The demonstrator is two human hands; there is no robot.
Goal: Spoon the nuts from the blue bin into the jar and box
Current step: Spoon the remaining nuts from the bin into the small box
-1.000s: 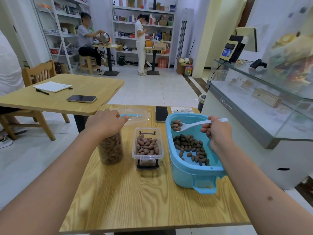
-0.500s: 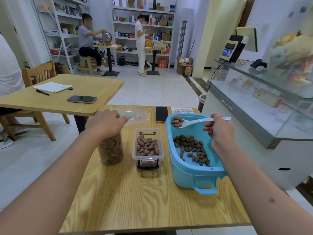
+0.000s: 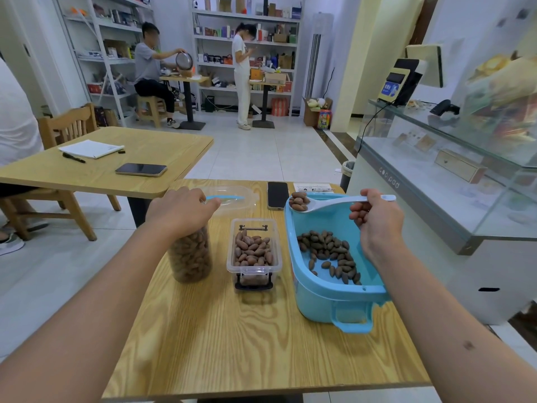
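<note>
The wooden table (image 3: pixel 232 344) has its near half bare. The left hand (image 3: pixel 181 210) grips the jar (image 3: pixel 190 257) top. The right hand (image 3: pixel 377 219) holds the spoon (image 3: pixel 328 203) with nuts (image 3: pixel 299 200) above the far left corner of the blue bin (image 3: pixel 328 301) at the table's right edge; the box (image 3: pixel 254 251) stands between.

Very little lettering is showing clearly enough to read. Pale letters are running along the front frame of the glass display counter (image 3: pixel 389 177), and they are appearing to spell "coolpad", though the wide-angle bend is making this uncertain. A small blue screen (image 3: pixel 390 89) on the payment terminal atop that counter is displaying light characters that are staying too small to make out. A white printed slip (image 3: pixel 312 187) is lying at the far edge of the worktop (image 3: pixel 232 344), and its lines of print are blurring beyond reading. Boxes on the back shelves (image 3: pixel 247 33) are carrying labels too distant to decipher.
</note>
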